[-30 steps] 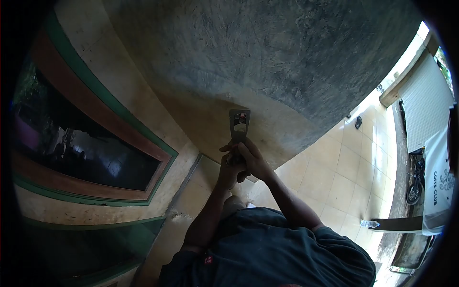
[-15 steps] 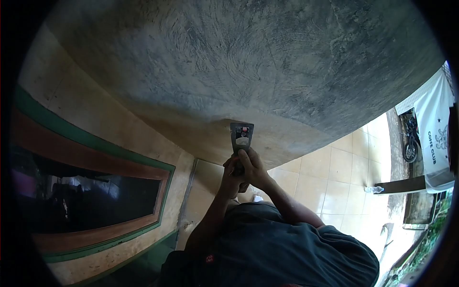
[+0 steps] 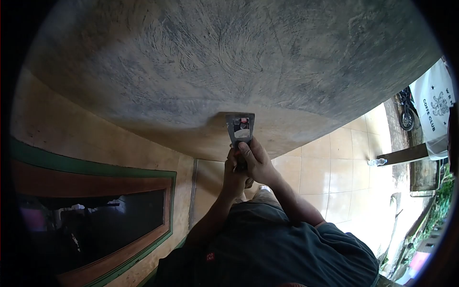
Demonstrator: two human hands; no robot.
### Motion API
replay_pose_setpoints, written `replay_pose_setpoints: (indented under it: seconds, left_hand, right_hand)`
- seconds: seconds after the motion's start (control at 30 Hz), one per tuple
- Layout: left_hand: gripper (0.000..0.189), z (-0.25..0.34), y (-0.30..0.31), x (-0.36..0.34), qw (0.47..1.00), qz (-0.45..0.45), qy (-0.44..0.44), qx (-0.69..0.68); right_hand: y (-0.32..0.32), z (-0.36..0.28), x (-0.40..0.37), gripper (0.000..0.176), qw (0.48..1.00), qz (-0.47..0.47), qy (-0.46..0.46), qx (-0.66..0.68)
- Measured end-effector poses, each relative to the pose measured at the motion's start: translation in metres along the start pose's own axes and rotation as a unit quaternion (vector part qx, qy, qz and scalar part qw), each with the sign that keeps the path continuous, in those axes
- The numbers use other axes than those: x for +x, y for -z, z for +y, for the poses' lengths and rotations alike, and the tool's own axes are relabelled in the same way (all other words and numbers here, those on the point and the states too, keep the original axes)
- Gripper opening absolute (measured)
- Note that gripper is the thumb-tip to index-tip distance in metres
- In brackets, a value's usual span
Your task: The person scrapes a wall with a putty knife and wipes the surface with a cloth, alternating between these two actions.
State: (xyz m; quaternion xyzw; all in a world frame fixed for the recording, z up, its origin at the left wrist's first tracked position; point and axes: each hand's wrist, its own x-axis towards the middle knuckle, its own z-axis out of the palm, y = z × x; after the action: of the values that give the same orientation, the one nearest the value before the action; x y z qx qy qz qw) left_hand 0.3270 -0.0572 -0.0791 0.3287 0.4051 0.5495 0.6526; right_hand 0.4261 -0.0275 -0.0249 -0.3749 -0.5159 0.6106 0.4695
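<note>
A putty knife (image 3: 234,127) with a flat, widening metal blade and a partly peeled label is held upright in front of me. Its blade edge is at the wall (image 3: 239,62), where rough grey swirled marks meet a smoother tan lower band. My right hand (image 3: 258,161) is closed round the handle, its thumb lying up toward the blade. Just left of it and lower, my left hand (image 3: 233,176) also wraps the handle. Most of the handle is hidden by the fingers.
A window (image 3: 95,229) with a green and brown frame is set in the wall at left. Tan floor tiles (image 3: 315,177) spread to the right. Farther right are a plastic bottle (image 3: 377,162), a white banner (image 3: 432,107) and a motorcycle (image 3: 407,117).
Both hands and the putty knife have moved slightly up along the wall, and the blade's shadow now shows wider at its left. The view has also turned a little.
</note>
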Motion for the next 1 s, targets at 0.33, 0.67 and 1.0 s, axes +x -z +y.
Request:
replay_pose_setpoints:
  seconds: [0.33, 0.67, 1.0]
  left_hand:
    - [0.05, 0.005, 0.005, 0.003, 0.997, -0.024, 0.074, 0.0]
    - [0.054, 0.004, 0.008, -0.004, 0.994, -0.049, 0.101, -0.004]
    - [0.017, 0.008, -0.001, -0.008, 0.995, -0.019, 0.095, 0.004]
  right_hand:
    - [-0.008, 0.007, 0.0, 0.023, 0.998, 0.061, 0.023, -0.013]
    - [-0.009, 0.023, -0.009, 0.023, 0.996, 0.091, -0.011, -0.011]
    - [-0.012, 0.017, -0.013, 0.03, 0.994, 0.097, -0.043, -0.013]
